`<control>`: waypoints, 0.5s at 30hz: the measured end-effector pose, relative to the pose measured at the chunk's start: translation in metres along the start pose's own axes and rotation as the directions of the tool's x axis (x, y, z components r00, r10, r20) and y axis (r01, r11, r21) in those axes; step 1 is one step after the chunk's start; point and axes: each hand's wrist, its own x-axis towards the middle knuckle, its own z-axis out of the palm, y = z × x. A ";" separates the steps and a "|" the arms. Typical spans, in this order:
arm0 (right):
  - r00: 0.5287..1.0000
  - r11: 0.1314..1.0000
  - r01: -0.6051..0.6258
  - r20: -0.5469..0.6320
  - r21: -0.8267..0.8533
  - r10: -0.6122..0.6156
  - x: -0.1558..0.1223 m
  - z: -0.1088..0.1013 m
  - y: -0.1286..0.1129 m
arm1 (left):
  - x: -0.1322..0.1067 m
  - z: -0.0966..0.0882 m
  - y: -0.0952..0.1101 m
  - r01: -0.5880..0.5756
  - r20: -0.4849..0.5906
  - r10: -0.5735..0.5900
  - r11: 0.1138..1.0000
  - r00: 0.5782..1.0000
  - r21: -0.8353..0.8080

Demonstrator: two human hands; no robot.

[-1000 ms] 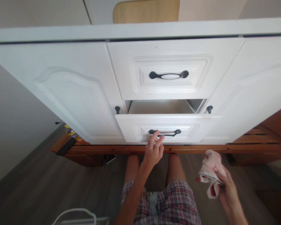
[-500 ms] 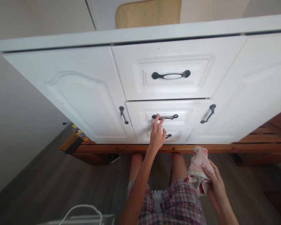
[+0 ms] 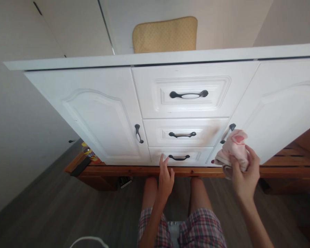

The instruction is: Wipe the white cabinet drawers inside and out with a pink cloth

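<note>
Clamps cloth [image 3: 231, 148] in right grip [image 3: 246, 175], bunched likely against trailing, near bottom edge of cabinet [image 3: 95, 117]. Holds left grip [image 3: 165, 181] apart, beside lowest handle [image 3: 179, 158].

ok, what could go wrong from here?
1. Snag: the right hand holds the pink cloth so that it overlaps the right door handle in view; loose folds might catch if they're touching, which I can't tell.
2. Knock or pinch: the left hand's fingers are spread beside the bottom drawer handle, so a careless move could bump it.
</note>
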 end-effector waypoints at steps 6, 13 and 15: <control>0.961 0.978 0.210 -0.178 -0.021 -0.210 0.015 0.090 0.000 | -0.147 -0.020 -0.098 0.385 -0.033 -0.396 0.868 0.918 0.314; 0.973 0.977 0.209 -0.088 -0.040 -0.212 -0.028 0.211 -0.055 | -0.236 -0.053 -0.149 0.553 -0.137 -0.552 0.720 0.823 0.420; 0.973 0.969 0.224 -0.035 -0.104 -0.229 -0.046 0.232 -0.078 | -0.233 -0.054 -0.148 0.572 -0.081 -0.598 0.707 0.798 0.415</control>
